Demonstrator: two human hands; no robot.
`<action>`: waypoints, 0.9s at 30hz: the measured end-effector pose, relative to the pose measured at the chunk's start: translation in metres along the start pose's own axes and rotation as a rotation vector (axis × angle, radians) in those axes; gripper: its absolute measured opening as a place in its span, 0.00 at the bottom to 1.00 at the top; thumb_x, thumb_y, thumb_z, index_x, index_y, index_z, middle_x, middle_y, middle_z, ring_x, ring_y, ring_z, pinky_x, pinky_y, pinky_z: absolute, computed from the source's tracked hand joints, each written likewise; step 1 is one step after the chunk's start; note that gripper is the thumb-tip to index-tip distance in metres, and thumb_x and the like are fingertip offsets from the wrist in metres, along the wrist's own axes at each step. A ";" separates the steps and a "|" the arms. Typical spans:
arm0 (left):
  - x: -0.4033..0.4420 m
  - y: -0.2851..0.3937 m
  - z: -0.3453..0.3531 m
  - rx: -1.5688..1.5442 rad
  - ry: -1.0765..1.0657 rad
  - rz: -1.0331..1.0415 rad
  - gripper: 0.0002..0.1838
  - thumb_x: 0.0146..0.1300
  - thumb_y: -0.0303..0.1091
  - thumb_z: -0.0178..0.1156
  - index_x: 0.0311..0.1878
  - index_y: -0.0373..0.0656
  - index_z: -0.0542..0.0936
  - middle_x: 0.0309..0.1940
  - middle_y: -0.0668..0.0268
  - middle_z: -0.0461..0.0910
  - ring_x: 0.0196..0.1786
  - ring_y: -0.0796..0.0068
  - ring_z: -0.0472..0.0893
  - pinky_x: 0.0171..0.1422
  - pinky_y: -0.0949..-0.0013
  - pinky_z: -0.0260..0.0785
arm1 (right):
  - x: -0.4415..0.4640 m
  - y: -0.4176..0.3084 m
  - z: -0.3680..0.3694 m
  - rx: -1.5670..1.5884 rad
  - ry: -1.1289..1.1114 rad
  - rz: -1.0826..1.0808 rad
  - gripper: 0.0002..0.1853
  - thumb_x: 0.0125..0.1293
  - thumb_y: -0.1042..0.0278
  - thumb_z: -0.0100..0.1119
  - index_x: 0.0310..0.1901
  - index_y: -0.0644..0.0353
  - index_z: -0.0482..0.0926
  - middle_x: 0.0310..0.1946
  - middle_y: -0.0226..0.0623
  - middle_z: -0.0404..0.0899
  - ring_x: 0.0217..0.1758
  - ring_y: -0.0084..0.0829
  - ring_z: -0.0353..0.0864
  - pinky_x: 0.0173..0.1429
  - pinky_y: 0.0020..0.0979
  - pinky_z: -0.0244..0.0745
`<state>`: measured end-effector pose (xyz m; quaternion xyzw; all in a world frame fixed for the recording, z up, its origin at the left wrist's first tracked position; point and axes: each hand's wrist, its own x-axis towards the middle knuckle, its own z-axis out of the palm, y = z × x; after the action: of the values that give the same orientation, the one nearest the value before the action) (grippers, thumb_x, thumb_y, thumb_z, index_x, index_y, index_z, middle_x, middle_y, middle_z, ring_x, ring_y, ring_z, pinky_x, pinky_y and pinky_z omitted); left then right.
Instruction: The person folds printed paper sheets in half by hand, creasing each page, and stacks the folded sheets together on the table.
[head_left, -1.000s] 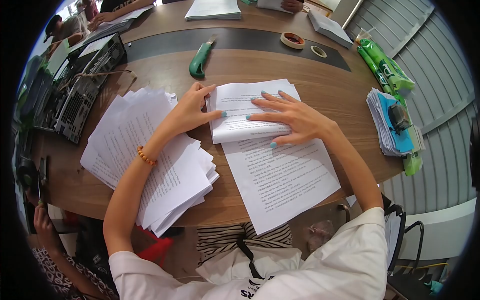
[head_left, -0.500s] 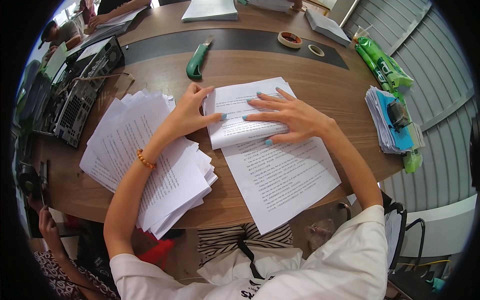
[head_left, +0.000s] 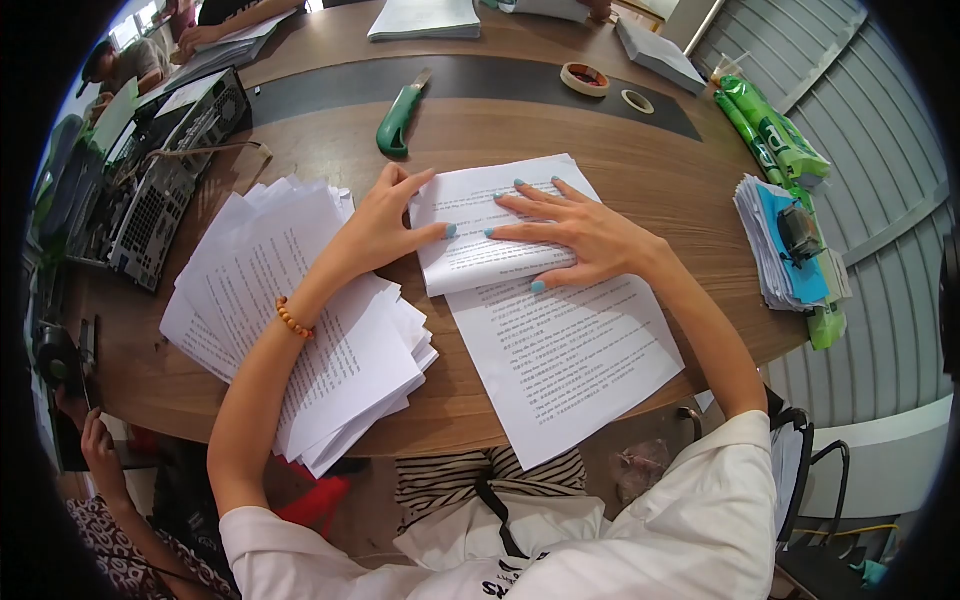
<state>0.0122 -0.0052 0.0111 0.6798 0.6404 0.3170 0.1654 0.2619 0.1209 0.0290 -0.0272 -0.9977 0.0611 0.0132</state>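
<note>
A printed sheet point(head_left: 555, 360) lies on the table in front of me, its lower part hanging past the near edge. On its upper part is a folded-over layer of printed paper point(head_left: 470, 255) with a rounded lower edge. I cannot tell whether both are one sheet. My right hand point(head_left: 575, 235) lies flat on the folded layer, fingers spread. At its left edge, my left hand point(head_left: 390, 215) rests with thumb and forefinger apart, the thumb on the paper; its other fingers are partly hidden. Under my left forearm sits a loose stack of printed sheets point(head_left: 340, 390).
Beyond the papers lie a green-handled utility knife point(head_left: 400, 120) and two tape rolls, one large point(head_left: 585, 80), one small point(head_left: 637, 101). An open computer case point(head_left: 175, 190) stands left. At right are clipped papers point(head_left: 765, 245) and green packages point(head_left: 770, 130). Other people sit at the far left.
Both hands stay in nearly the same place on the paper. The view has shifted very slightly.
</note>
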 end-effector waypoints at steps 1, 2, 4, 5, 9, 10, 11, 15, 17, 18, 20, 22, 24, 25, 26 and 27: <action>-0.001 0.003 -0.001 -0.004 0.017 0.030 0.33 0.50 0.43 0.66 0.61 0.46 0.71 0.43 0.56 0.67 0.44 0.63 0.73 0.47 0.68 0.71 | -0.001 0.000 0.002 0.003 -0.001 -0.002 0.33 0.56 0.35 0.50 0.64 0.32 0.63 0.69 0.35 0.53 0.72 0.44 0.48 0.71 0.60 0.39; -0.002 0.006 -0.001 -0.004 0.015 0.025 0.33 0.50 0.43 0.66 0.61 0.46 0.71 0.43 0.56 0.67 0.44 0.63 0.73 0.47 0.68 0.71 | -0.002 0.000 0.004 -0.027 0.004 -0.008 0.33 0.57 0.34 0.47 0.64 0.33 0.61 0.69 0.35 0.51 0.73 0.44 0.46 0.71 0.59 0.38; -0.004 0.010 -0.001 -0.003 -0.044 0.063 0.26 0.52 0.43 0.65 0.57 0.60 0.75 0.43 0.58 0.67 0.42 0.64 0.74 0.47 0.68 0.71 | -0.003 -0.001 0.008 -0.048 0.007 -0.018 0.33 0.59 0.33 0.44 0.65 0.34 0.60 0.70 0.35 0.49 0.73 0.44 0.44 0.71 0.59 0.36; -0.004 0.007 0.000 -0.004 -0.047 0.056 0.26 0.52 0.43 0.65 0.57 0.60 0.75 0.43 0.58 0.67 0.42 0.64 0.74 0.47 0.68 0.71 | -0.004 -0.001 0.010 -0.068 0.003 -0.005 0.34 0.60 0.33 0.40 0.66 0.34 0.57 0.70 0.34 0.47 0.73 0.44 0.42 0.72 0.58 0.34; -0.003 0.000 0.004 0.088 -0.049 0.124 0.19 0.54 0.43 0.64 0.52 0.63 0.79 0.43 0.59 0.67 0.39 0.64 0.75 0.46 0.68 0.71 | -0.004 -0.007 0.008 -0.136 -0.024 0.036 0.34 0.61 0.33 0.37 0.68 0.33 0.53 0.71 0.34 0.46 0.74 0.43 0.40 0.72 0.57 0.30; -0.002 0.001 0.003 0.105 -0.041 0.149 0.18 0.54 0.42 0.64 0.51 0.63 0.80 0.43 0.60 0.68 0.38 0.65 0.75 0.46 0.68 0.71 | -0.004 -0.012 0.007 -0.138 -0.020 0.034 0.34 0.61 0.33 0.37 0.68 0.33 0.53 0.71 0.34 0.46 0.74 0.43 0.40 0.72 0.57 0.30; -0.001 0.002 0.002 0.110 -0.040 0.150 0.18 0.54 0.42 0.64 0.51 0.63 0.80 0.43 0.60 0.68 0.38 0.65 0.75 0.46 0.68 0.71 | -0.004 -0.019 0.006 -0.165 -0.020 0.013 0.34 0.62 0.34 0.38 0.68 0.36 0.53 0.71 0.34 0.47 0.74 0.40 0.41 0.73 0.56 0.30; -0.002 0.003 0.004 0.096 -0.067 0.116 0.19 0.55 0.40 0.64 0.52 0.63 0.79 0.43 0.60 0.68 0.36 0.66 0.74 0.45 0.67 0.70 | 0.006 -0.053 -0.001 -0.121 0.038 -0.077 0.34 0.65 0.38 0.39 0.68 0.46 0.54 0.70 0.33 0.50 0.73 0.32 0.46 0.73 0.55 0.33; -0.001 0.002 0.002 0.104 -0.084 0.114 0.19 0.55 0.40 0.64 0.52 0.63 0.79 0.43 0.59 0.68 0.36 0.66 0.74 0.45 0.67 0.70 | 0.014 -0.062 0.005 -0.131 0.100 -0.103 0.34 0.66 0.41 0.40 0.67 0.53 0.55 0.69 0.35 0.53 0.73 0.31 0.49 0.73 0.52 0.36; -0.001 0.002 0.002 0.101 -0.093 0.106 0.19 0.55 0.39 0.63 0.52 0.63 0.79 0.43 0.59 0.68 0.36 0.66 0.74 0.45 0.67 0.69 | 0.018 -0.065 0.009 -0.075 0.086 -0.135 0.34 0.66 0.41 0.40 0.67 0.55 0.55 0.68 0.37 0.53 0.72 0.32 0.49 0.73 0.51 0.37; -0.001 0.003 0.001 0.101 -0.108 0.099 0.19 0.55 0.39 0.63 0.52 0.62 0.79 0.43 0.60 0.68 0.37 0.66 0.73 0.45 0.67 0.69 | 0.023 -0.074 0.022 -0.014 0.065 -0.207 0.36 0.66 0.42 0.40 0.66 0.61 0.55 0.67 0.42 0.55 0.72 0.35 0.50 0.73 0.47 0.40; -0.003 0.007 0.001 0.105 -0.081 0.113 0.19 0.55 0.39 0.63 0.52 0.62 0.79 0.42 0.60 0.68 0.37 0.67 0.73 0.45 0.68 0.68 | 0.018 -0.080 0.020 0.037 0.065 -0.205 0.36 0.66 0.42 0.40 0.66 0.63 0.55 0.67 0.43 0.55 0.72 0.35 0.50 0.73 0.47 0.41; -0.003 0.007 0.001 0.113 -0.081 0.110 0.19 0.55 0.40 0.63 0.52 0.63 0.79 0.42 0.61 0.68 0.37 0.67 0.73 0.45 0.68 0.68 | 0.012 -0.085 0.016 0.083 0.051 -0.225 0.38 0.65 0.43 0.42 0.66 0.66 0.54 0.67 0.46 0.54 0.72 0.36 0.49 0.74 0.44 0.42; -0.002 0.007 0.001 0.120 -0.085 0.112 0.19 0.55 0.40 0.63 0.52 0.63 0.79 0.42 0.61 0.68 0.37 0.68 0.73 0.45 0.69 0.68 | 0.009 -0.085 0.014 0.081 0.050 -0.225 0.38 0.65 0.43 0.42 0.66 0.66 0.54 0.67 0.46 0.54 0.72 0.36 0.49 0.74 0.44 0.42; -0.002 0.007 0.001 0.119 -0.084 0.114 0.19 0.55 0.40 0.63 0.52 0.63 0.79 0.42 0.61 0.68 0.37 0.68 0.73 0.45 0.69 0.68 | 0.005 -0.085 0.013 0.115 0.029 -0.220 0.37 0.65 0.45 0.43 0.66 0.67 0.53 0.67 0.48 0.53 0.72 0.38 0.48 0.74 0.42 0.41; -0.002 0.007 0.001 0.116 -0.092 0.111 0.19 0.55 0.41 0.63 0.52 0.63 0.79 0.42 0.61 0.68 0.37 0.68 0.72 0.45 0.69 0.68 | 0.001 -0.084 0.013 0.152 0.007 -0.215 0.37 0.65 0.47 0.44 0.66 0.68 0.52 0.68 0.49 0.51 0.73 0.40 0.47 0.74 0.41 0.41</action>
<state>0.0179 -0.0075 0.0148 0.7365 0.6109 0.2562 0.1372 0.2563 0.0357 0.0264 0.0806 -0.9873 0.1345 0.0252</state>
